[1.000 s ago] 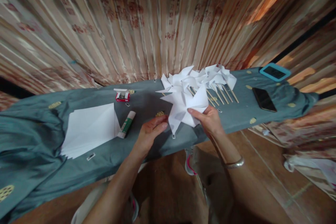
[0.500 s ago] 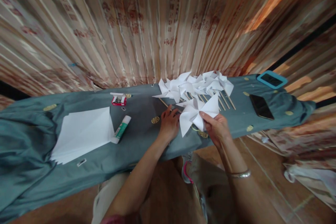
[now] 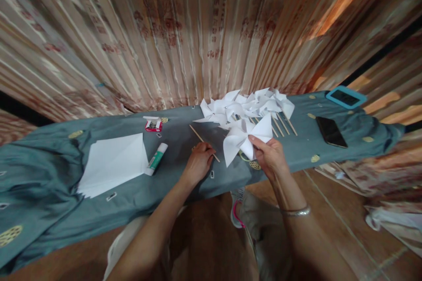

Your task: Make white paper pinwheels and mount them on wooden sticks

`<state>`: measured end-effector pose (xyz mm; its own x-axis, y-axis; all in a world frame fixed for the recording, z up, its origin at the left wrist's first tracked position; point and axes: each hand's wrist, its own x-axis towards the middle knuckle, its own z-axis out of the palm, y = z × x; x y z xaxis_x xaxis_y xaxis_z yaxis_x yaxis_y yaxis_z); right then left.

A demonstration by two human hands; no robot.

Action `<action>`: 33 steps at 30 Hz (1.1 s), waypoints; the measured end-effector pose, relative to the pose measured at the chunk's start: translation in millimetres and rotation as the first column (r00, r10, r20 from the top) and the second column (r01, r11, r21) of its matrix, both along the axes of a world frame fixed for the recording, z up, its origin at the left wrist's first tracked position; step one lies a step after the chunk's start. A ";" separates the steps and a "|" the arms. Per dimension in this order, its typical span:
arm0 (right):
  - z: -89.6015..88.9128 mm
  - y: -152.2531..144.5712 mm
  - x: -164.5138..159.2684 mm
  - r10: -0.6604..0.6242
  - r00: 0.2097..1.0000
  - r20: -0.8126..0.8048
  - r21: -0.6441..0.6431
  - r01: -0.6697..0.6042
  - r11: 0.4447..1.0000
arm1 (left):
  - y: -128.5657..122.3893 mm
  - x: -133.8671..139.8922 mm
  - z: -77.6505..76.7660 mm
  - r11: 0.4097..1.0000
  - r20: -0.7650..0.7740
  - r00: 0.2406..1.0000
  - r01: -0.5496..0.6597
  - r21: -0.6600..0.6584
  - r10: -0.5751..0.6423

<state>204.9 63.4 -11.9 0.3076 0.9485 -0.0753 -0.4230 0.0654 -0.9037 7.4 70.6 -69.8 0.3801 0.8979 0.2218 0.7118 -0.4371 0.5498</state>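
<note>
A white paper pinwheel (image 3: 242, 138) is pinched near its centre by my right hand (image 3: 271, 156), held just above the cloth-covered table. My left hand (image 3: 198, 162) is closed on a thin wooden stick (image 3: 195, 132), which slants across the fingers with both ends showing. The stick and the pinwheel are apart. Behind them lies a pile of finished-looking paper pinwheels (image 3: 227, 107) that overlap, with several wooden sticks (image 3: 286, 124) pointing out toward me.
On the left are a stack of white paper (image 3: 114, 162), a glue stick (image 3: 157, 159) and a small open red box (image 3: 153, 125) with small contents. To the right lie a black phone (image 3: 331, 131) and a blue-framed device (image 3: 346, 97). A curtain (image 3: 184, 30) hangs behind the table.
My left hand has moved left and toward me, bringing the wooden stick away from beside the pile. My right hand still holds the pinwheel, shifted slightly. The view has turned a little.
</note>
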 end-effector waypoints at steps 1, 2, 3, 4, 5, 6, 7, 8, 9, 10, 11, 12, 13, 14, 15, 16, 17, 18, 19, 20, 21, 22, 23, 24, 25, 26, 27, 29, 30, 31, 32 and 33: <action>-1.1 0.6 1.8 -0.011 1.000 0.000 0.006 0.011 1.000 | 0.8 -1.0 -0.1 1.000 -0.003 1.000 -0.001 0.004 0.001; -2.1 1.3 3.9 -0.024 1.000 -0.003 0.011 0.024 1.000 | 2.3 -1.4 -0.3 1.000 -0.006 1.000 0.000 0.006 0.000; -2.9 1.9 6.2 -0.037 0.999 -0.009 0.014 0.037 0.999 | 4.2 -1.2 -0.6 1.000 -0.010 1.000 0.001 0.008 -0.001; -3.4 2.5 8.4 -0.048 0.999 -0.016 0.016 0.049 0.999 | 5.9 -0.6 -0.9 1.000 -0.014 1.000 0.003 0.009 -0.003; -3.6 3.0 10.3 -0.055 0.998 -0.023 0.016 0.055 0.998 | 7.2 0.2 -1.1 1.000 -0.019 1.000 0.006 0.008 -0.005; -3.4 3.3 11.7 -0.058 0.998 -0.029 0.016 0.058 0.998 | 7.7 0.9 -1.1 1.000 -0.025 1.000 0.010 0.007 -0.010; -3.0 3.6 12.5 -0.058 0.998 -0.036 0.014 0.059 0.998 | 7.0 1.4 -0.9 1.000 -0.030 0.999 0.016 0.005 -0.015; -2.4 3.7 12.5 -0.060 0.997 -0.044 0.014 0.060 0.998 | 5.2 1.4 -0.4 1.000 -0.035 0.999 0.023 0.003 -0.023; -1.7 3.8 11.9 -0.059 0.997 -0.052 0.016 0.060 0.998 | 2.2 1.0 0.4 0.999 -0.040 0.999 0.034 0.001 -0.034; -1.0 3.8 10.7 -0.058 0.997 -0.059 0.020 0.059 0.998 | -1.7 0.0 1.4 0.999 -0.044 0.998 0.046 -0.001 -0.046; -0.5 3.8 8.9 -0.053 0.997 -0.062 0.025 0.055 0.998 | -6.1 -1.2 2.6 0.998 -0.048 0.997 0.060 -0.004 -0.061; 0.0 3.7 6.9 -0.048 0.997 -0.061 0.029 0.049 0.998 | -10.8 -2.6 3.8 0.997 -0.053 0.996 0.074 -0.007 -0.075; 0.2 3.6 4.8 -0.040 0.998 -0.057 0.032 0.042 0.999 | -15.3 -3.9 4.9 0.996 -0.058 0.994 0.087 -0.010 -0.087; 0.3 3.5 2.7 -0.031 0.998 -0.050 0.034 0.033 0.999 | -19.3 -4.9 5.8 0.995 -0.065 0.993 0.098 -0.013 -0.098; 0.3 3.4 0.8 -0.021 0.999 -0.044 0.036 0.023 0.999 | -22.5 -5.6 6.5 0.994 -0.071 0.992 0.106 -0.016 -0.106; 0.2 3.3 -0.9 -0.013 0.999 -0.038 0.038 0.015 0.999 | -24.8 -5.9 7.0 0.994 -0.077 0.991 0.112 -0.018 -0.113; -0.1 3.2 -2.2 -0.008 0.999 -0.036 0.040 0.009 0.999 | -26.1 -5.8 7.1 0.993 -0.080 0.990 0.116 -0.019 -0.117; -0.4 3.2 -3.1 -0.007 0.999 -0.036 0.042 0.008 0.999 | -26.6 -5.5 7.1 0.993 -0.080 0.989 0.120 -0.021 -0.121; -0.7 3.3 -3.7 -0.005 0.999 -0.037 0.043 0.007 0.999 | -26.5 -5.0 6.8 0.992 -0.077 0.989 0.124 -0.021 -0.125; -1.1 3.5 -4.0 -0.006 0.999 -0.039 0.043 0.007 0.999 | -25.8 -4.5 6.5 0.992 -0.071 0.989 0.127 -0.021 -0.128; -1.5 3.8 -4.0 -0.008 0.999 -0.041 0.044 0.010 0.999 | -25.0 -4.1 6.1 0.991 -0.064 0.989 0.129 -0.021 -0.130; -1.9 4.1 -4.0 -0.011 0.999 -0.045 0.045 0.013 0.999 | -24.2 -3.7 5.8 0.991 -0.057 0.989 0.132 -0.021 -0.133; -2.1 4.5 -3.9 -0.014 0.999 -0.049 0.047 0.017 0.999 | -23.6 -3.5 5.5 0.990 -0.050 0.989 0.136 -0.021 -0.137; -2.3 4.8 -4.0 -0.017 0.998 -0.055 0.049 0.020 0.999 | -23.4 -3.5 5.3 0.990 -0.044 0.989 0.140 -0.022 -0.141; -2.4 5.1 -4.2 -0.020 0.998 -0.062 0.048 0.023 0.999 | -23.6 -3.6 5.1 0.989 -0.038 0.989 0.145 -0.024 -0.146; -2.4 5.4 -4.6 -0.021 0.997 -0.068 0.047 0.025 0.999 | -24.2 -3.9 4.9 0.988 -0.031 0.988 0.151 -0.027 -0.152; -2.3 5.6 -5.1 -0.019 0.997 -0.073 0.045 0.022 0.999 | -25.4 -4.4 4.8 0.987 -0.024 0.987 0.156 -0.031 -0.157; -2.1 5.8 -6.6 -0.012 0.997 -0.076 0.040 0.015 0.999 | -28.7 -6.4 4.4 0.985 -0.009 0.986 0.166 -0.039 -0.167; -2.0 5.7 -7.3 -0.008 0.997 -0.075 0.037 0.010 0.999 | -30.6 -7.8 4.2 0.984 -0.002 0.985 0.171 -0.043 -0.171; -1.8 5.6 -8.0 -0.003 0.997 -0.075 0.035 0.006 0.999 | -32.5 -9.6 4.1 0.983 0.005 0.985 0.175 -0.049 -0.175; -1.5 5.4 -8.7 0.001 0.997 -0.076 0.034 0.001 0.999 | -34.2 -11.9 4.1 0.983 0.012 0.985 0.172 -0.057 -0.171; -1.2 5.2 -9.3 0.004 0.997 -0.078 0.032 -0.002 0.999 | -35.4 -14.6 4.3 0.986 0.019 0.988 0.155 -0.063 -0.154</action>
